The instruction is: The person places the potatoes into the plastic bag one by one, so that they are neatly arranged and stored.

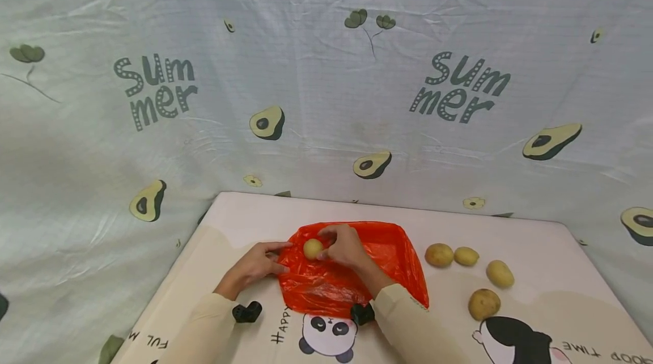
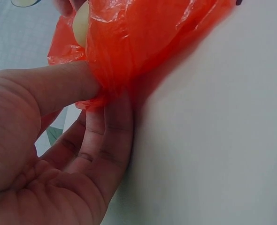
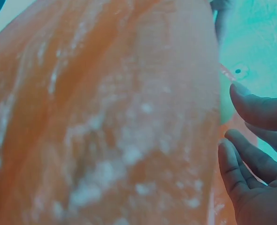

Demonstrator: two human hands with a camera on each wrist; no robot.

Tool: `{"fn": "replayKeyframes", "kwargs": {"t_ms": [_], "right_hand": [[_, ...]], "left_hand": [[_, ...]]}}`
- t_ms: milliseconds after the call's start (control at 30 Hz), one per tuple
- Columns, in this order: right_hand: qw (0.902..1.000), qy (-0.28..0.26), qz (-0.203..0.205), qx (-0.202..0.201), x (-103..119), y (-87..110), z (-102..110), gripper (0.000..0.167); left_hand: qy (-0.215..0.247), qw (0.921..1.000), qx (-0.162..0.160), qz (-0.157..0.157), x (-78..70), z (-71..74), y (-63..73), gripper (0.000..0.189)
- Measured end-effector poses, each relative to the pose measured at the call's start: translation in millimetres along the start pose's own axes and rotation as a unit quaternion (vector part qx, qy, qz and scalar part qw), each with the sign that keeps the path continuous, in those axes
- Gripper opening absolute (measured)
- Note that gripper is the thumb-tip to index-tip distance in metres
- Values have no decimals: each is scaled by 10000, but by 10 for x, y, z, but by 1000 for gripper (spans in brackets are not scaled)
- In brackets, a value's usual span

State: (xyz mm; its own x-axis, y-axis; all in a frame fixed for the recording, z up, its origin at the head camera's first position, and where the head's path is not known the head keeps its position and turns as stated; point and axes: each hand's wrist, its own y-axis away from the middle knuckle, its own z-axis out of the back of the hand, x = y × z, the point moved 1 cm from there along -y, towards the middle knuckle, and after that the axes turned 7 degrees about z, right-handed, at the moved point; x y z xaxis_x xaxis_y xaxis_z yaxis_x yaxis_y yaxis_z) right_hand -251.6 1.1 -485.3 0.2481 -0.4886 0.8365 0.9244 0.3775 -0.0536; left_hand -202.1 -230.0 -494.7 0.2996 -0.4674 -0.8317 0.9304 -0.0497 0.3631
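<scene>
A red plastic bag lies spread on the table, its mouth toward the left. My left hand pinches the bag's left edge between thumb and fingers, as the left wrist view shows up close. A small yellowish potato sits at the bag's mouth, partly covered by red plastic in the left wrist view. My right hand reaches across the bag from the right. Its thumb and fingers are spread apart right beside the potato, and in the right wrist view the potato shows just past the thumb tip.
Several potatoes lie to the right of the bag: one large, a small one, an oval one and a rounder one nearer the front. A printed cloth hangs behind the table.
</scene>
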Motion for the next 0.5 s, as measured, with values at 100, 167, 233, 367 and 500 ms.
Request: {"fn": "replayKeyframes", "kwargs": {"t_ms": [100,167,233,367,500], "right_hand": [[9999,-87,-36,-78,11,18,47,43],[9998,-160,-24,-84,28,40,90,41],[9997,-228,-15,-82,37,65,134,40],[9995,-287,0,-123,21,117,210,39],[9993,-319,-8,-177,0,145,278,39]], "left_hand": [[-56,10000,-31,9,-6,3,1,63],[-107,9999,-62,18,-11,10,0,63],[-110,9999,-62,16,-16,11,0,63],[-129,9999,-32,16,-17,-6,2,63],[-56,9999,-56,98,-23,-22,2,61]]}}
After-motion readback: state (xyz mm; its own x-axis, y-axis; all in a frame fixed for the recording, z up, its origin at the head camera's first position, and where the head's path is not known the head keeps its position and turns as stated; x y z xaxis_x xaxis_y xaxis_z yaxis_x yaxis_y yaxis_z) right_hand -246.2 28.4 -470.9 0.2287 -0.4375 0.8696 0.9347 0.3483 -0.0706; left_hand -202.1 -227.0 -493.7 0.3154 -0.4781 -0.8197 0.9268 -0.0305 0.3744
